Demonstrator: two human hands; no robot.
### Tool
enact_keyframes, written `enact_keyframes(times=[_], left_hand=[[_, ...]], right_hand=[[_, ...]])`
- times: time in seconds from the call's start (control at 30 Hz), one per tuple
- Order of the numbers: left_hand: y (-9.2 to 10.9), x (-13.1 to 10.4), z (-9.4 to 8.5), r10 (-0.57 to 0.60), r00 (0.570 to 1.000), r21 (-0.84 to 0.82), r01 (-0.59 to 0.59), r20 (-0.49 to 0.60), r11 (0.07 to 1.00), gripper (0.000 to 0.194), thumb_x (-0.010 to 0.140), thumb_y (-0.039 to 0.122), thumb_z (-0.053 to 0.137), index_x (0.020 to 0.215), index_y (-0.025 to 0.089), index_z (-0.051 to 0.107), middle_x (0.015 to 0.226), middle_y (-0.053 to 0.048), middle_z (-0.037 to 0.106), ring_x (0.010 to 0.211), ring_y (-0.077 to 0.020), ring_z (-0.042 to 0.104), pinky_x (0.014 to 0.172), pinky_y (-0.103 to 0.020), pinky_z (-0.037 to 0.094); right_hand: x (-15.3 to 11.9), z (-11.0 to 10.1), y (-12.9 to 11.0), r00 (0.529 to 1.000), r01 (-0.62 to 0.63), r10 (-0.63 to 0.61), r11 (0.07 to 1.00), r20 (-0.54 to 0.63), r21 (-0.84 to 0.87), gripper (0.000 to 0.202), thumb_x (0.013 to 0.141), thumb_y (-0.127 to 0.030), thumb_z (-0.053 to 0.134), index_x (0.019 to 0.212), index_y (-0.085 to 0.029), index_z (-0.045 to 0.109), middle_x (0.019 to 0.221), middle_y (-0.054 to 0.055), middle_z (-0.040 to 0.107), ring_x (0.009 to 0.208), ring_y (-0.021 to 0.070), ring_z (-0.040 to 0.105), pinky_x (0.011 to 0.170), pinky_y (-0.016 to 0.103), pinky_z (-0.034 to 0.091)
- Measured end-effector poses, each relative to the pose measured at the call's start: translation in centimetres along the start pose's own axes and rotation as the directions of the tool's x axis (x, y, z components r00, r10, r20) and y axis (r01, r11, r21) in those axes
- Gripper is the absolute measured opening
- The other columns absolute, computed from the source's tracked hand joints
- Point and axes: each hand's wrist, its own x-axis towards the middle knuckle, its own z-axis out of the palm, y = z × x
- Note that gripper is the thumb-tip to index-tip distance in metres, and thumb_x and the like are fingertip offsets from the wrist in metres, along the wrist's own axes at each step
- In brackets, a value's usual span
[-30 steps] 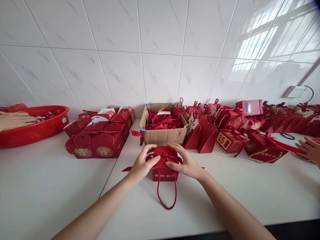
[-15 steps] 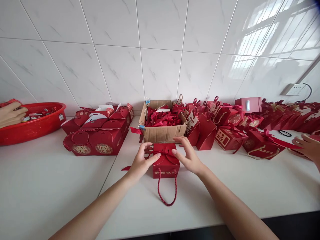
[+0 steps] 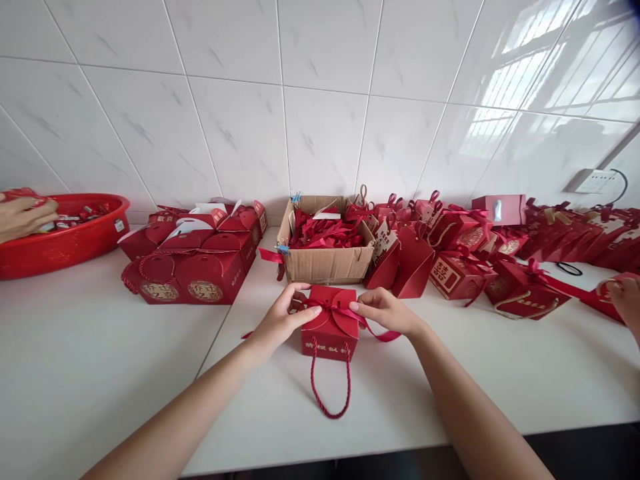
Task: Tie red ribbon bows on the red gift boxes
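Note:
A small red gift box [image 3: 327,330] with gold lettering stands on the white table in front of me. Its twisted cord handle [image 3: 331,415] hangs down onto the tabletop towards me. Across the folded top runs a red ribbon [image 3: 386,336], crossed over at the middle. My left hand [image 3: 283,319] is at the box's left side, thumb on the top by the crossing and fingers curled around the ribbon there. At the right top edge my right hand [image 3: 390,312] pinches the other part of the ribbon, whose loose tail curves out beneath it.
Behind the box stands a cardboard box [image 3: 327,267] full of red ribbons. Closed and part-open red boxes [image 3: 205,270] are grouped left, more ribboned boxes [image 3: 460,277] right. Another person's hand [image 3: 25,217] is at a red basin [image 3: 85,243]; a further hand [image 3: 627,300] shows far right.
My right hand has closed on the ribbon and drawn it right, so its tail now shows beside the box. My left hand stays at the left side. The view has shifted slightly.

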Motion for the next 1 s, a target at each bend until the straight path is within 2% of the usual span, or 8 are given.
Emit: enact_keyframes(times=[0.1, 0.2, 0.37, 0.43, 0.57, 0.7, 0.9, 1.0], left_hand=[[0.3, -0.1, 0.0, -0.043, 0.997, -0.045, 0.047, 0.069, 0.998, 0.047, 0.073, 0.042, 0.069, 0.112, 0.023, 0.051, 0.089, -0.001, 0.06, 0.086, -0.0198, 0.059, 0.077, -0.033, 0.046], [0.8, -0.3, 0.0, -0.076, 0.991, -0.111, 0.088, 0.111, 0.99, 0.043, 0.073, 0.041, 0.07, 0.106, 0.023, 0.05, 0.091, -0.002, 0.064, 0.085, -0.0199, 0.062, 0.075, -0.032, 0.046], [0.7, -0.2, -0.3, -0.057, 0.983, -0.1, 0.075, 0.177, 0.992, 0.03, 0.073, 0.039, 0.071, 0.088, 0.021, 0.051, 0.08, 0.001, 0.063, 0.074, -0.0163, 0.061, 0.067, -0.028, 0.045], [0.6, -0.1, -0.4, -0.04, 0.978, -0.09, 0.06, 0.204, 0.994, 0.028, 0.074, 0.039, 0.07, 0.084, 0.019, 0.053, 0.081, 0.0, 0.062, 0.075, -0.0165, 0.06, 0.068, -0.028, 0.045], [0.6, -0.1, -0.3, -0.042, 0.973, -0.101, 0.067, 0.229, 0.993, 0.03, 0.075, 0.04, 0.069, 0.093, 0.018, 0.056, 0.093, -0.004, 0.064, 0.085, -0.0203, 0.062, 0.075, -0.031, 0.047], [0.8, -0.2, -0.2, -0.052, 0.969, -0.111, 0.081, 0.242, 0.99, 0.032, 0.074, 0.04, 0.069, 0.095, 0.018, 0.059, 0.095, -0.004, 0.064, 0.086, -0.0212, 0.062, 0.076, -0.032, 0.047], [1.0, -0.2, -0.3, -0.038, 0.964, -0.126, 0.074, 0.263, 0.989, 0.029, 0.071, 0.039, 0.072, 0.086, 0.017, 0.061, 0.088, -0.003, 0.065, 0.083, -0.021, 0.06, 0.075, -0.032, 0.045], [0.7, -0.1, -0.3, -0.037, 0.968, -0.115, 0.067, 0.248, 0.991, 0.029, 0.072, 0.042, 0.07, 0.075, 0.017, 0.055, 0.075, 0.001, 0.058, 0.07, -0.0157, 0.055, 0.065, -0.027, 0.041]], right_hand=[[-0.1, -0.1, 0.1, 0.998, 0.002, -0.009, 0.992, 0.054, 0.129, 0.044, 0.08, -0.05, 0.063, 0.055, -0.015, 0.054, 0.053, -0.001, 0.053, 0.051, 0.0088, 0.04, 0.051, 0.024, 0.03], [-0.1, -0.2, 0.4, 0.997, -0.006, -0.008, 0.982, 0.072, 0.188, 0.041, 0.074, -0.048, 0.07, 0.055, -0.015, 0.056, 0.053, -0.001, 0.055, 0.051, 0.0092, 0.044, 0.05, 0.024, 0.033], [0.2, 0.1, 0.8, 1.0, -0.018, 0.013, 0.965, 0.023, 0.261, 0.041, 0.075, -0.045, 0.071, 0.052, -0.015, 0.053, 0.052, -0.002, 0.055, 0.051, 0.0084, 0.044, 0.051, 0.023, 0.034], [0.2, 0.3, 0.8, 1.0, -0.027, 0.025, 0.959, 0.009, 0.281, 0.041, 0.075, -0.044, 0.071, 0.052, -0.016, 0.052, 0.052, -0.002, 0.054, 0.05, 0.0079, 0.043, 0.051, 0.023, 0.033], [0.1, 0.5, 0.6, 0.999, -0.04, 0.045, 0.95, -0.008, 0.308, 0.041, 0.074, -0.044, 0.072, 0.052, -0.016, 0.052, 0.048, -0.004, 0.049, 0.047, 0.0074, 0.04, 0.048, 0.023, 0.032], [0.2, 0.6, 0.7, 0.998, -0.055, 0.059, 0.942, -0.003, 0.332, 0.04, 0.072, -0.045, 0.073, 0.052, -0.016, 0.053, 0.05, -0.003, 0.051, 0.047, 0.008, 0.041, 0.048, 0.024, 0.031], [0.3, 0.5, 1.4, 0.998, -0.069, 0.067, 0.922, 0.019, 0.381, 0.04, 0.072, -0.042, 0.074, 0.051, -0.017, 0.051, 0.05, -0.002, 0.053, 0.05, 0.0092, 0.044, 0.052, 0.024, 0.031], [0.3, 0.6, 1.7, 0.998, -0.069, 0.068, 0.915, 0.018, 0.398, 0.039, 0.073, -0.04, 0.074, 0.051, -0.016, 0.051, 0.049, -0.003, 0.053, 0.05, 0.0091, 0.044, 0.053, 0.024, 0.03]])
